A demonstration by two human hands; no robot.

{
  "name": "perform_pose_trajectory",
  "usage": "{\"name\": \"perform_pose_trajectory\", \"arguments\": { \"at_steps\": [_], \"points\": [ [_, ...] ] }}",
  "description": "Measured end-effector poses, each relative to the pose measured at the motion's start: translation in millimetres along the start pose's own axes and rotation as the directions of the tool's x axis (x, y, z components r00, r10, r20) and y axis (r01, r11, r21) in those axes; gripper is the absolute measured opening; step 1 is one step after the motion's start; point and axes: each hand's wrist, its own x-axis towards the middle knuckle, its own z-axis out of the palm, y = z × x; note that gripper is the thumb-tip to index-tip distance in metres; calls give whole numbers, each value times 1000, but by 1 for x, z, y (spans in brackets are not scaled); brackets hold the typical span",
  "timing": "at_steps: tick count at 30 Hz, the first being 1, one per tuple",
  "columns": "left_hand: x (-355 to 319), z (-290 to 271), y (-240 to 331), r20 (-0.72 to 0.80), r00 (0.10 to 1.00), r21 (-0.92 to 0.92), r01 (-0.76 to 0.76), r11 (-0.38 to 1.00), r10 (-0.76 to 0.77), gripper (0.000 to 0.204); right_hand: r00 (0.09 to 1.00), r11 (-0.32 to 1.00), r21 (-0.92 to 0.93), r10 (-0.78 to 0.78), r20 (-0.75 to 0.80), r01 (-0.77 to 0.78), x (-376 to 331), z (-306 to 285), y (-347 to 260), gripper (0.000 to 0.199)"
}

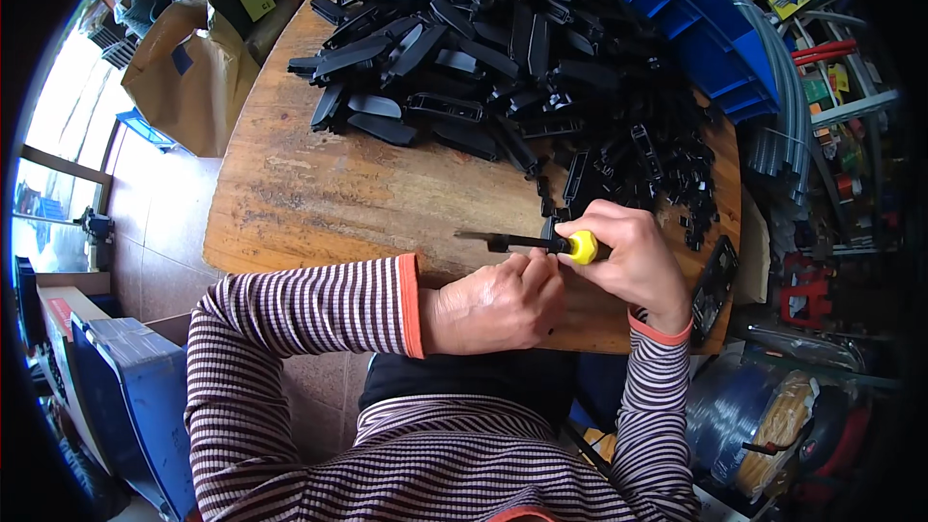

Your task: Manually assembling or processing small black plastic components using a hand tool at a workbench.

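Observation:
My right hand (633, 256) is closed around a screwdriver with a yellow and black handle (583, 247), above the near edge of the wooden table. Beside it, my left hand (503, 302) has its fingers curled and pinches a slim black plastic part (527, 244) that lies against the screwdriver. The part's far left end looks thin and greyish. My left fingers hide its underside, and the exact contact between tool and part cannot be made out. Just beyond my hands lies a big pile of black plastic parts (464, 48), long handle-like pieces mixed with smaller clips (691, 198).
The worn wooden table (319, 188) spreads before me. A blue plastic bin (710, 34) stands at its back right, near coiled clear tubing (778, 126). A flat black piece (715, 285) rests at the right edge. On the left are a paper bag (188, 77) and a blue crate (140, 396).

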Motion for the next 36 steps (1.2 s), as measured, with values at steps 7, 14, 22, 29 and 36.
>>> {"name": "perform_pose_trajectory", "arguments": {
  "at_steps": [7,14,22,29,36],
  "points": [
    [6,1,-2,-49,998,-7,-34,999,34,36,875,741,608,59,-480,284,16,-8,-1,16],
    [11,-3,0,-25,999,-42,-24,999,23,35,875,644,743,239,-421,181,19,25,2,16],
    [18,-5,-1,-1,999,-16,-41,999,41,25,788,446,766,188,-587,464,11,-8,4,16],
    [27,-2,-11,-132,988,-93,-89,992,77,19,638,912,411,310,-705,12,-11,-35,7,16],
    [21,-34,-18,72,993,-430,113,896,-91,24,929,977,68,214,-301,-203,-25,1,6,18]
  ]
}}
